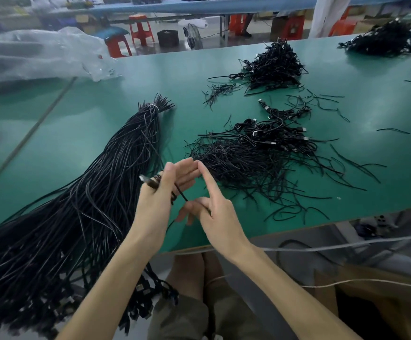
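My left hand (161, 192) holds a black cable (153, 182) coiled around its fingers, with the metal plug sticking out to the left. My right hand (211, 209) pinches the free strand of that cable below the coil, its index finger stretched up toward my left fingertips. Both hands hover over the near edge of the green table (101, 143). A long tied bundle of black cables (96, 197) lies to the left and hangs off the table edge. A heap of loose black twist ties (243, 163) lies just beyond my hands.
Coiled finished cables (280, 136) sit behind the ties, with a bigger pile (273, 67) farther back and another (383, 40) at the far right. A clear plastic bag (35, 55) lies at the back left. Red stools (140, 28) stand beyond the table. A cardboard box (371, 303) is below right.
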Motion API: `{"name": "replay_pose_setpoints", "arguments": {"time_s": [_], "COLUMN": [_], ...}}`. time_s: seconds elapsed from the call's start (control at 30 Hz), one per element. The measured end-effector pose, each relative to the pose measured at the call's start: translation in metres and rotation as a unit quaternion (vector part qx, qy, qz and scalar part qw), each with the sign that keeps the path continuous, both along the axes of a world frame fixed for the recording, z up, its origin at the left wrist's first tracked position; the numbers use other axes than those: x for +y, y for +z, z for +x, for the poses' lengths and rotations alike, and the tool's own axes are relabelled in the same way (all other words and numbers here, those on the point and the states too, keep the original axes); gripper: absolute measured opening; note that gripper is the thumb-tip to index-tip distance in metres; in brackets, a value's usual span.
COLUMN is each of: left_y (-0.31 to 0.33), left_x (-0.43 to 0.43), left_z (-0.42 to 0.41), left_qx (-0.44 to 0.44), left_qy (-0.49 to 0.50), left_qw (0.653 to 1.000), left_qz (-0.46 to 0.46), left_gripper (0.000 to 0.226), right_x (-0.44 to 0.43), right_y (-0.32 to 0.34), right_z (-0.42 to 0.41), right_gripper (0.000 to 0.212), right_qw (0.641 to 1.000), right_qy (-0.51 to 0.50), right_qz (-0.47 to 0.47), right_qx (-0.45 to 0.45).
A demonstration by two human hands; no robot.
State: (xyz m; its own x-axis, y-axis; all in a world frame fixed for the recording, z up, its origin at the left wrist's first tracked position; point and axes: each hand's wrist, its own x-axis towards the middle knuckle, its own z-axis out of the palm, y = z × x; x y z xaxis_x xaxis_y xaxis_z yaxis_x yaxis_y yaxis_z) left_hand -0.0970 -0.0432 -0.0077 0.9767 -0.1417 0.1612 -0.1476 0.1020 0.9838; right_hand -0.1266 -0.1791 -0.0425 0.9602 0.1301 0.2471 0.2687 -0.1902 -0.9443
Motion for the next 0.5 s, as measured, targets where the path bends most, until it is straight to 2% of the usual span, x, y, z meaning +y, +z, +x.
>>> {"name": "replay_pose_setpoints", "arguments": {"time_s": [0.1, 0.17, 0.33, 0.5], "left_y": [0.009, 0.013, 0.013, 0.012], "left_x": [0.004, 0.007, 0.010, 0.007], "left_z": [0.001, 0.000, -0.002, -0.006], "left_qx": [0.072, 0.128, 0.170, 0.157], "left_qy": [-0.001, -0.030, -0.051, -0.025], "left_qw": [0.982, 0.965, 0.958, 0.976], "left_qz": [-0.175, -0.227, -0.223, -0.146], "left_gripper": [0.040, 0.039, 0.042, 0.044], "right_x": [0.000, -0.002, 0.003, 0.006], "right_y": [0.002, 0.005, 0.013, 0.020], "right_z": [0.003, 0.005, 0.000, -0.004], "right_gripper": [0.077, 0.061, 0.034, 0.042], "right_qw": [0.999, 0.998, 0.994, 0.993], "right_qy": [-0.039, -0.034, 0.007, 0.045], "right_qz": [-0.004, -0.024, -0.090, -0.081], "right_qx": [0.030, 0.048, 0.068, 0.068]}}
